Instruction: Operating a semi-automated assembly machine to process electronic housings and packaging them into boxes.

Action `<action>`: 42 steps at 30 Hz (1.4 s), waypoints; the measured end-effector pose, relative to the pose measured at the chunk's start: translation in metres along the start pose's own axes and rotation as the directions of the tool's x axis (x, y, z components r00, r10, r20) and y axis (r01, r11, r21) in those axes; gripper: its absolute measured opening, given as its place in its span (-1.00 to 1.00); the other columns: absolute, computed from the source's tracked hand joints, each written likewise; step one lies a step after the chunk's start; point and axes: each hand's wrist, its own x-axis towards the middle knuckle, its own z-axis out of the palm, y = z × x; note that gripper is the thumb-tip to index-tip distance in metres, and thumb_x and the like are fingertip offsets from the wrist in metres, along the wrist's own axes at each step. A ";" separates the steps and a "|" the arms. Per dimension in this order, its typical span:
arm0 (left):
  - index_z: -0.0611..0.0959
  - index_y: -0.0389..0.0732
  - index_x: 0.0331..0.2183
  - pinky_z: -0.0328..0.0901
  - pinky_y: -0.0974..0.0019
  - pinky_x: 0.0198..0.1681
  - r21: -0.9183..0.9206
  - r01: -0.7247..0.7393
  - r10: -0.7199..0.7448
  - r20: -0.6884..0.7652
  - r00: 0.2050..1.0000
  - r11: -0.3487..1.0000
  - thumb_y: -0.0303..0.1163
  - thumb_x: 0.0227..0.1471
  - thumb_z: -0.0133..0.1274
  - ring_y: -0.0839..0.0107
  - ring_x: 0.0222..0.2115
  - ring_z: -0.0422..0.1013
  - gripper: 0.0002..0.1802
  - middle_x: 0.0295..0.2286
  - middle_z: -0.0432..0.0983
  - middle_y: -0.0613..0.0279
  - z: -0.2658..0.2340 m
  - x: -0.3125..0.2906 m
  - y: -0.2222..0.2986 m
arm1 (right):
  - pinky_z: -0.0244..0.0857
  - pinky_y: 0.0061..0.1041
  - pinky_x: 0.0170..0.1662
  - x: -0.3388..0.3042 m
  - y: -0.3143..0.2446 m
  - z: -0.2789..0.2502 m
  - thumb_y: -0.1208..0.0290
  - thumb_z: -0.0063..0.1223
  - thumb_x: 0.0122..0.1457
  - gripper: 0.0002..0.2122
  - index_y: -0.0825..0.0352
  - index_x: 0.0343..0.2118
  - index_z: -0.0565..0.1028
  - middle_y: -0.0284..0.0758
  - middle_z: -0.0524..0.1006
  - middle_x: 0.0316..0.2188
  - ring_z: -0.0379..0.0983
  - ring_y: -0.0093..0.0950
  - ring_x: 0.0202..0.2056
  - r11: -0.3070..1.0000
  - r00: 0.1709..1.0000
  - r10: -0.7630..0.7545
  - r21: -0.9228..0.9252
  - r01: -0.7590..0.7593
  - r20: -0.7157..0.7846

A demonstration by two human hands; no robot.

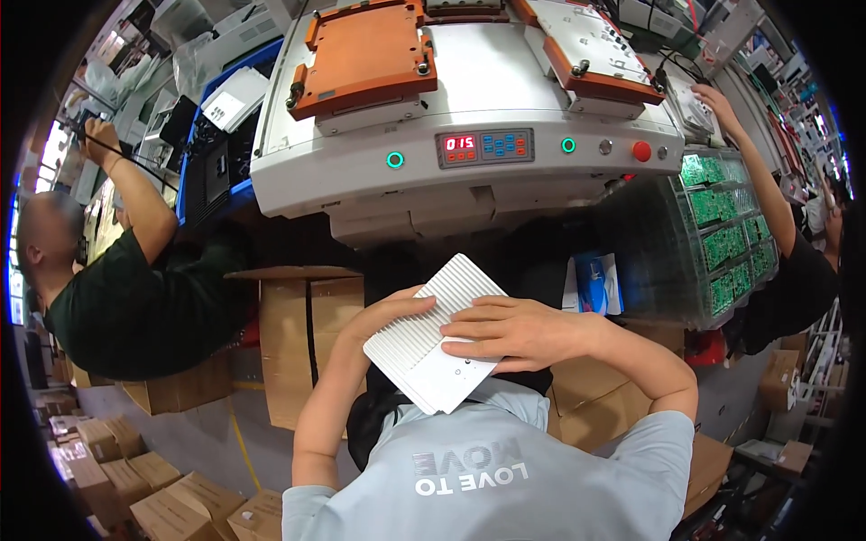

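Observation:
A white rectangular plastic housing [424, 361] with a ribbed face and a smooth strip is held tilted in front of my chest. My left hand [390, 316] grips its upper left edge, thumb on the ribs and the other fingers hidden underneath. Across the ribbed face lies my right hand [519, 334], palm down with fingers stretched out and touching the surface. Beyond the housing stands a white machine [361, 176] with a control panel [485, 148], lit green buttons and a red knob [641, 151]. Orange fixture plates [361, 59] sit on top of it.
Clear trays of green circuit boards [722, 234] stand at the right, beside a co-worker's arm [767, 171]. A person in dark clothing [144, 298] works at the left near a blue bin [242, 191] of black parts. Cardboard boxes [298, 352] stand around me.

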 end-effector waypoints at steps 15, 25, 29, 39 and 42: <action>0.41 -0.39 0.10 0.54 0.33 -0.15 -0.120 -0.031 0.050 0.158 0.986 0.992 -0.35 0.13 0.11 0.24 -0.11 0.55 -0.45 -0.07 0.51 -0.10 -0.009 0.004 0.000 | 0.32 -0.26 0.13 0.000 -0.008 -0.003 0.30 0.33 -0.12 -0.31 0.21 0.17 0.37 -0.25 0.43 0.07 0.38 -0.24 0.07 0.989 0.995 0.055 -0.130 -0.065 -0.078; 0.01 -0.18 0.33 0.43 -0.12 0.00 -0.214 -0.376 0.425 0.280 0.861 0.902 0.51 0.03 -0.30 -0.25 -0.03 0.44 0.14 -0.02 0.43 -0.38 0.022 -0.039 0.018 | 0.42 -0.48 -0.33 0.019 -0.029 -0.034 0.46 0.25 0.08 -0.64 0.48 -0.07 0.51 -0.17 0.57 -0.38 0.51 -0.26 -0.42 0.977 0.811 0.213 0.131 -0.168 -0.545; -0.43 0.12 0.33 0.41 -0.13 0.03 0.000 -0.858 0.858 0.033 0.513 0.513 0.31 0.16 -0.18 -0.14 0.07 0.38 0.06 0.09 0.31 -0.37 0.055 -0.060 0.031 | 0.29 -0.62 -0.35 0.047 -0.025 -0.060 0.39 -0.01 0.34 -0.75 0.46 -0.05 0.49 -0.48 0.51 -0.45 0.33 -0.74 -0.43 0.622 0.523 0.712 0.766 -0.161 -0.468; 0.30 -0.04 0.22 0.13 0.08 0.25 -0.309 -0.842 0.839 -0.192 0.510 0.441 0.53 -0.07 -0.09 0.29 0.19 0.20 0.04 0.17 0.25 0.29 0.022 -0.042 -0.014 | 0.34 -0.61 -0.27 0.128 -0.040 0.006 0.47 0.13 -0.15 -0.61 0.20 -0.16 0.66 -0.29 0.62 -0.16 0.52 -0.53 -0.27 0.755 0.604 -0.308 -0.575 -0.315 -0.735; 0.33 -0.06 0.18 0.13 0.08 0.24 -0.450 -0.810 0.831 -0.225 0.510 0.375 0.57 -0.15 -0.04 0.28 0.16 0.22 0.09 0.13 0.28 0.27 0.006 -0.047 -0.031 | 0.31 -0.62 -0.21 0.134 -0.038 0.029 0.43 0.12 -0.16 -0.59 0.13 -0.14 0.66 -0.38 0.61 -0.14 0.51 -0.54 -0.24 0.791 0.598 -0.287 -0.538 -0.293 -0.748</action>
